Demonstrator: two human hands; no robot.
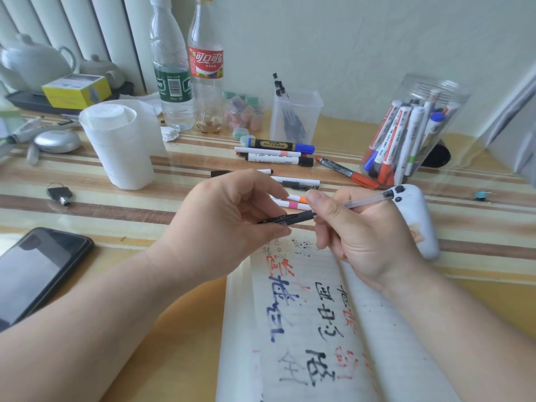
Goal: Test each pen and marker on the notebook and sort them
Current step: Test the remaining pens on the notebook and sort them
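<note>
The right hand [362, 236] is gripping the clear-barrelled gel pen [366, 201] while the left hand [229, 216] is pinching its black plastic cap [278, 219], just above the white lined notebook [319, 314]. The cap is apparently being pulled off or refitted. If testing is next, the bare tip is needing unmarked paper.

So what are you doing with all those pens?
Someone is trying out pens. The right hand grips a clear pen and the left hand pinches the black cap at its tip, just above the notebook, which already has red, blue and black scribbles. Some markers lie on the table behind, and more stand in a clear jar.
</note>
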